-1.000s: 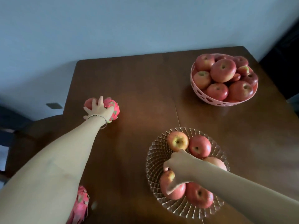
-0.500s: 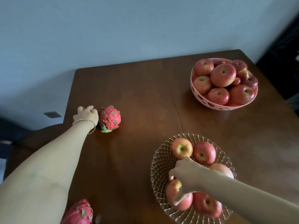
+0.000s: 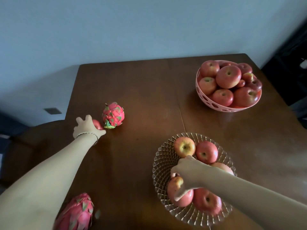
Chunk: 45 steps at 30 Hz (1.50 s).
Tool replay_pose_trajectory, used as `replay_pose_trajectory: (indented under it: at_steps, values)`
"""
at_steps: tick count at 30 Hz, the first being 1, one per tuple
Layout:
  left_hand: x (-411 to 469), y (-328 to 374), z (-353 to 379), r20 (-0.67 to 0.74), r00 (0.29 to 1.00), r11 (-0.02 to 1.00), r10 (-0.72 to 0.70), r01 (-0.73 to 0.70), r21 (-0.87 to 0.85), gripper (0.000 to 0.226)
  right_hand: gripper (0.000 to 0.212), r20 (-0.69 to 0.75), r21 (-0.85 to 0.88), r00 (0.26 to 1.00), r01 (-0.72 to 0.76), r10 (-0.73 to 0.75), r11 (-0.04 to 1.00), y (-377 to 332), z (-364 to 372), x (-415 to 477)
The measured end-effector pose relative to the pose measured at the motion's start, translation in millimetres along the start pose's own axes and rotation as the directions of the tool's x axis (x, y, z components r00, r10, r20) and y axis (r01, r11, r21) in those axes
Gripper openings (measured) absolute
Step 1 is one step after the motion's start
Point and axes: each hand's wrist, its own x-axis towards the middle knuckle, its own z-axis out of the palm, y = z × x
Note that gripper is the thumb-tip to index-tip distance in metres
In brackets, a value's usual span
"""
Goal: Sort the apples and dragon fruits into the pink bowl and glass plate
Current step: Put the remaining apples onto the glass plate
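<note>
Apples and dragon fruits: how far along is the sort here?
Done: pink bowl is full of apples. In hand: right hand grips an apple in the glass plate; left hand covers a red fruit. Left: both dragon fruits on the table, apples on the plate.

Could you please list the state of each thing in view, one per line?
pink bowl: heaped with apples.
glass plate: holds five apples, no dragon fruit.
right hand: gripping the near-left apple in the plate.
left hand: over a loose apple on the table.
far dragon fruit: loose, untouched.
near dragon fruit: loose by the table edge.
</note>
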Motion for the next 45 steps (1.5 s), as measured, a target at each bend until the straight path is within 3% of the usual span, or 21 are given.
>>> replay_pose_trajectory:
  at_steps: [3,5,9,14,19,25,28,34,38,41,45]
  values:
    - [-40.2,-1.1,-0.9,0.042,0.999,0.996,-0.018,0.014,0.086,0.081,0.078,-0.046,0.057,0.999,-0.024,0.027,0.998,0.7,8.7,-0.7]
    - [-75.6,1.1,-3.7,0.091,0.994,0.994,0.067,-0.074,0.080,0.076,0.079,-0.094,0.110,0.994,-0.048,0.058,0.993,0.8,15.2,-6.4]
    - [-150.1,22.8,-9.1,0.131,0.935,0.939,0.329,-0.310,-0.147,0.073,0.069,-0.252,0.179,0.967,0.000,0.046,0.984,0.7,30.8,-19.7]
    - [-197.7,71.4,21.2,0.116,0.837,0.841,0.535,-0.515,-0.164,0.071,0.085,-0.425,0.230,0.905,0.070,0.035,0.971,-0.3,57.8,-26.5]
    - [-196.0,99.4,53.5,0.261,0.788,0.829,0.557,-0.547,-0.117,0.067,0.063,-0.597,0.337,0.792,0.103,0.128,0.936,-3.0,74.5,-29.4]
    - [-188.9,108.8,58.5,0.365,0.742,0.824,0.562,-0.538,-0.175,0.071,0.071,-0.582,0.365,0.803,0.115,0.130,0.924,-0.1,78.2,-32.5]
    - [-183.2,106.7,57.4,0.375,0.769,0.855,0.518,-0.457,-0.244,0.056,0.065,-0.549,0.362,0.827,0.103,0.123,0.926,1.8,75.2,-33.2]
    - [-190.9,107.6,69.6,0.319,0.832,0.891,0.455,-0.421,-0.172,0.044,0.062,-0.492,0.341,0.861,0.055,0.129,0.938,2.6,74.1,-32.8]
    - [-191.7,100.6,70.6,0.302,0.830,0.883,0.469,-0.443,-0.156,0.037,0.087,-0.487,0.328,0.867,0.070,0.106,0.942,3.7,75.3,-33.9]
    - [-195.7,98.7,71.6,0.265,0.829,0.870,0.493,-0.457,-0.188,0.030,0.093,-0.475,0.307,0.876,0.071,0.088,0.949,6.0,74.4,-35.3]
    - [-193.5,93.0,70.6,0.303,0.793,0.846,0.529,-0.461,-0.269,0.051,0.081,-0.504,0.355,0.861,0.127,0.075,0.926,10.8,68.9,-36.0]
